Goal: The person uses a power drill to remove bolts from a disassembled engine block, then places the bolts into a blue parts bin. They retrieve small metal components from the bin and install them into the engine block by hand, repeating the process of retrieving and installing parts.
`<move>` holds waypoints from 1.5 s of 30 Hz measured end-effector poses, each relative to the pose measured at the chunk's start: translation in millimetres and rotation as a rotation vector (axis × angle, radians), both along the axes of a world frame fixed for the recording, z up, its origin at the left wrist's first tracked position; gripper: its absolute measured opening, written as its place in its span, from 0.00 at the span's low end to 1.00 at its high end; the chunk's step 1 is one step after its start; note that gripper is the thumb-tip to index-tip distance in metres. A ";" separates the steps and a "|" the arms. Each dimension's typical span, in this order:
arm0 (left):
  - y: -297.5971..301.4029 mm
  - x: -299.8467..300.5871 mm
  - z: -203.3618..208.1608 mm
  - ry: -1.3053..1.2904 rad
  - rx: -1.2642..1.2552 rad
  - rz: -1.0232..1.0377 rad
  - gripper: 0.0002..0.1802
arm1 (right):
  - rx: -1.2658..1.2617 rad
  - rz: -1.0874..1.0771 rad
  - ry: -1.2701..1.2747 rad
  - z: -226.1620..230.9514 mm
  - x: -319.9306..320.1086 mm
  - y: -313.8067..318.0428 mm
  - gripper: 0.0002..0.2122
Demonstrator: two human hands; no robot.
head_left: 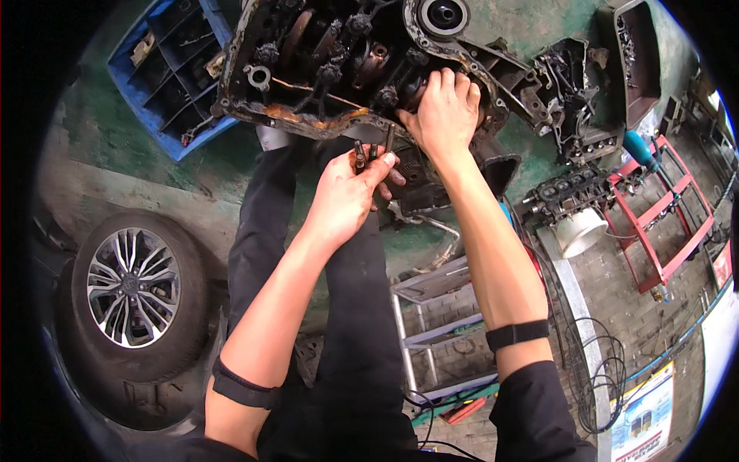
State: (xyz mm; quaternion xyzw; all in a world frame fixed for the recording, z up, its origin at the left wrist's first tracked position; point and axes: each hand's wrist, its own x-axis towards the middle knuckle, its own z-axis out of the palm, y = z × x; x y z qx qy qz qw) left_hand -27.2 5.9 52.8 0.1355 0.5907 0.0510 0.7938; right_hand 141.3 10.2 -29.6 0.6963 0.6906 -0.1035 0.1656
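An oily engine block [339, 115], open so that its crankshaft parts [372, 65] show, fills the top middle. My left hand [346, 196] is closed around several dark metal bolts [359, 158], just below the block's near edge. They stick up between its thumb and fingers. My right hand [448, 115] reaches into the right end of the block, its fingers bent and bunched over the inside. Its fingertips are partly hidden, and what they grip there cannot be made out. A round pulley-like part [444, 14] sits at the block's far edge.
A blue divided tray [173, 150] holds small parts at the far left. At the right lie greasy engine parts [570, 100], a brown bin [643, 92] and a red metal frame [654, 254]. A wheel [131, 289] lies left; an aluminium stepladder [443, 339] stands near my legs.
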 end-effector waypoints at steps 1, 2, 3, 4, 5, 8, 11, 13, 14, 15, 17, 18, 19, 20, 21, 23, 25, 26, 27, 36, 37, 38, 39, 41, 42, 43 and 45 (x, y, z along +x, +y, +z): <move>0.8 1.2 -2.9 0.011 0.010 0.024 0.11 | -0.028 0.011 0.000 1.7 0.4 -0.8 0.33; 0.0 2.9 -5.3 0.015 0.014 0.045 0.11 | -0.030 0.006 0.010 2.2 0.5 -1.5 0.33; -1.2 3.6 -7.3 0.053 -0.021 0.042 0.11 | -0.016 0.004 0.011 2.2 0.4 -2.6 0.34; -2.6 3.8 -9.3 0.065 -0.033 0.041 0.10 | 0.001 0.005 0.014 1.0 0.1 -3.2 0.35; -4.2 3.6 -11.2 0.079 -0.043 0.043 0.10 | -0.008 -0.003 0.036 0.2 0.0 -4.9 0.36; -9.7 1.4 -15.0 0.119 -0.060 0.013 0.10 | -0.001 -0.010 0.029 -6.2 -1.4 -7.9 0.34; -13.9 -1.4 -16.3 0.138 -0.053 -0.037 0.11 | 0.020 -0.033 -0.013 -14.4 -5.3 -8.1 0.32; -14.8 -1.3 -16.3 0.152 -0.058 -0.043 0.11 | 0.008 -0.009 -0.094 -19.3 -8.8 -5.6 0.31; -14.3 -0.9 -16.5 0.153 -0.054 -0.046 0.11 | 0.005 0.000 -0.137 -21.2 -10.2 -3.1 0.30; -13.6 -0.5 -16.3 0.163 -0.049 -0.067 0.11 | 0.028 0.009 -0.161 -22.0 -10.5 -1.0 0.28; -11.5 0.2 -16.1 0.168 -0.043 -0.084 0.11 | -0.022 0.043 -0.123 -20.8 -7.7 2.6 0.27; -10.3 0.6 -16.4 0.185 -0.043 -0.104 0.11 | -0.063 0.056 -0.113 -19.5 -5.1 4.2 0.26; -9.5 1.1 -16.8 0.179 -0.042 -0.108 0.12 | -0.038 0.077 -0.078 -18.2 -2.8 5.4 0.24; -8.5 1.4 -17.8 0.154 -0.025 -0.104 0.11 | -0.025 0.089 -0.040 -16.8 -0.3 5.9 0.23; -8.2 0.6 -18.0 0.143 -0.016 -0.105 0.11 | -0.055 0.093 0.025 -15.2 3.1 6.0 0.19; -8.7 -1.7 -18.4 0.155 -0.029 -0.116 0.11 | -0.077 0.138 0.080 -13.9 7.8 6.4 0.16; -8.0 -4.2 -21.5 0.140 0.002 -0.116 0.11 | -0.027 0.131 0.095 -13.4 11.2 6.3 0.16; -8.9 -5.9 -21.5 0.147 0.009 -0.124 0.11 | 0.004 0.131 0.105 -11.7 11.3 4.1 0.16; -9.0 -7.8 -21.9 0.145 0.022 -0.117 0.11 | -0.015 0.087 0.093 -9.9 10.7 2.0 0.16; 15.9 -17.3 -30.6 0.263 0.083 -0.185 0.14 | 0.321 -0.596 0.771 47.1 -5.4 -65.2 0.13; 16.0 -17.6 -28.1 0.296 0.103 -0.299 0.14 | 0.263 -0.669 0.845 52.6 -8.4 -73.3 0.13; 15.0 -18.7 -24.3 0.319 0.130 -0.398 0.15 | 0.162 -0.746 0.906 58.4 -12.5 -80.8 0.15; 11.6 -19.6 -19.1 0.327 0.109 -0.481 0.18 | 0.059 -0.834 1.070 60.8 -16.3 -86.5 0.16; -4.2 -18.2 -8.2 0.260 0.058 -0.522 0.14 | -0.162 -1.034 1.416 64.3 -26.7 -95.6 0.20; -12.7 -16.7 -5.8 0.206 0.018 -0.487 0.11 | -0.285 -1.128 1.576 64.9 -33.5 -98.1 0.22; -20.4 -16.2 -3.2 0.176 0.007 -0.506 0.08 | -0.296 -1.128 1.698 66.1 -37.6 -100.7 0.24; -29.5 -20.9 3.5 0.081 -0.027 -0.606 0.06 | -0.388 -1.105 1.691 63.1 -42.7 -103.0 0.18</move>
